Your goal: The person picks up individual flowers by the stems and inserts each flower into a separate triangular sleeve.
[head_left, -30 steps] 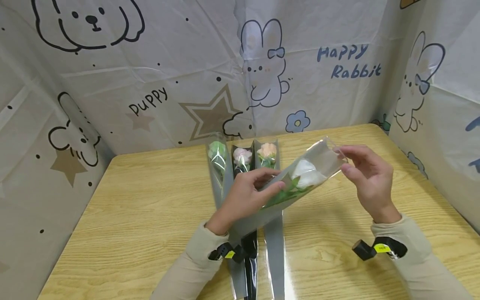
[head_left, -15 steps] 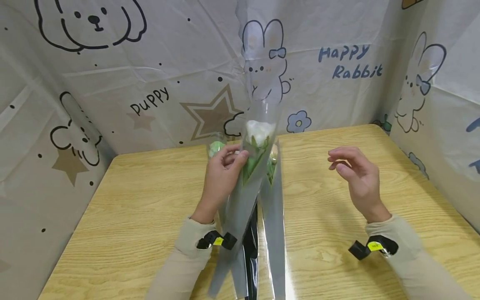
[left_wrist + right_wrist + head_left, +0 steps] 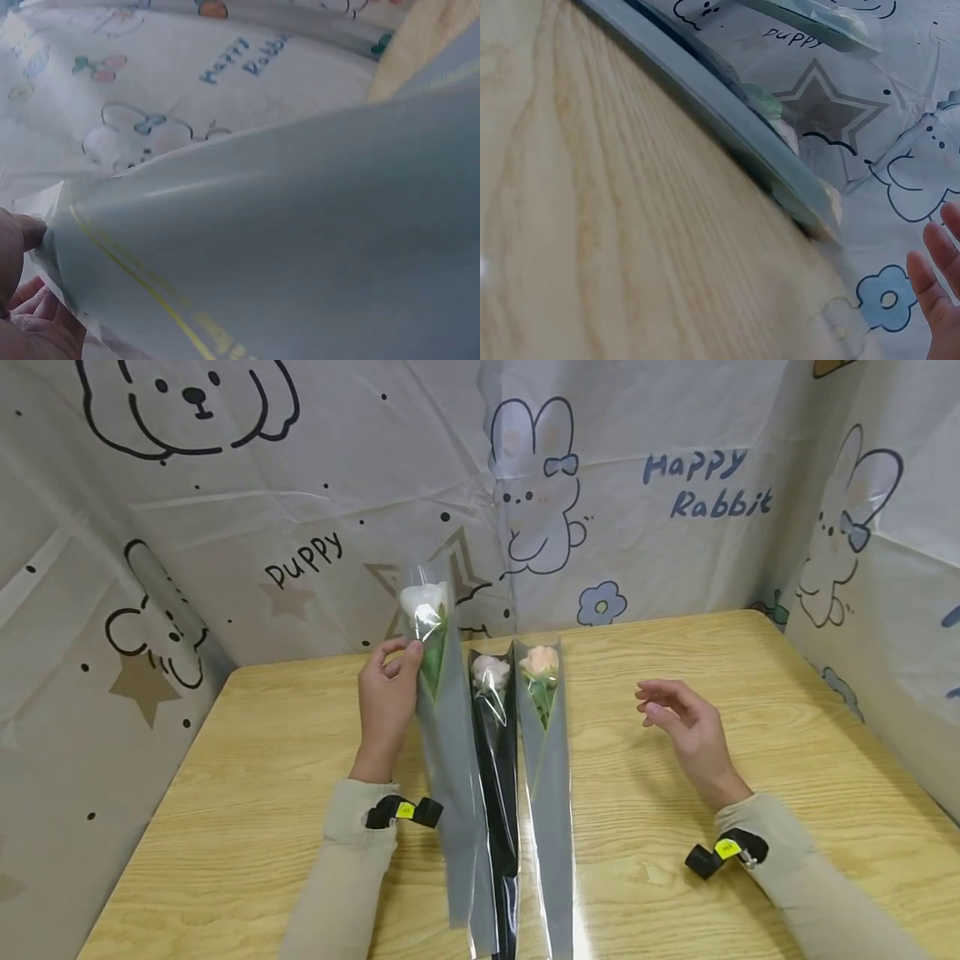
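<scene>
My left hand (image 3: 386, 706) pinches the edge of a wrapped white artificial rose (image 3: 425, 600), in a long grey and clear plastic sleeve, just below the bloom. In the left wrist view the grey sleeve (image 3: 285, 225) fills most of the picture, its top end between thumb and fingers. In the head view this rose covers the green wrapped flower, whose green bloom (image 3: 763, 101) shows in the right wrist view. Beside it on the table lie a pale pink rose (image 3: 491, 673) in black wrap and a peach rose (image 3: 540, 664) in grey wrap. My right hand (image 3: 690, 735) hovers with relaxed fingers, holding nothing.
A light wooden table (image 3: 645, 827) lies beneath the flowers. White cloth printed with cartoon animals (image 3: 532, 514) hangs behind it and along both sides. Black camera straps are on both wrists.
The right hand let go of the sleeve's open end and drew back slightly. The left hand turned the white rose lengthwise and carried it left, over the green flower, uncovering the pink and peach roses.
</scene>
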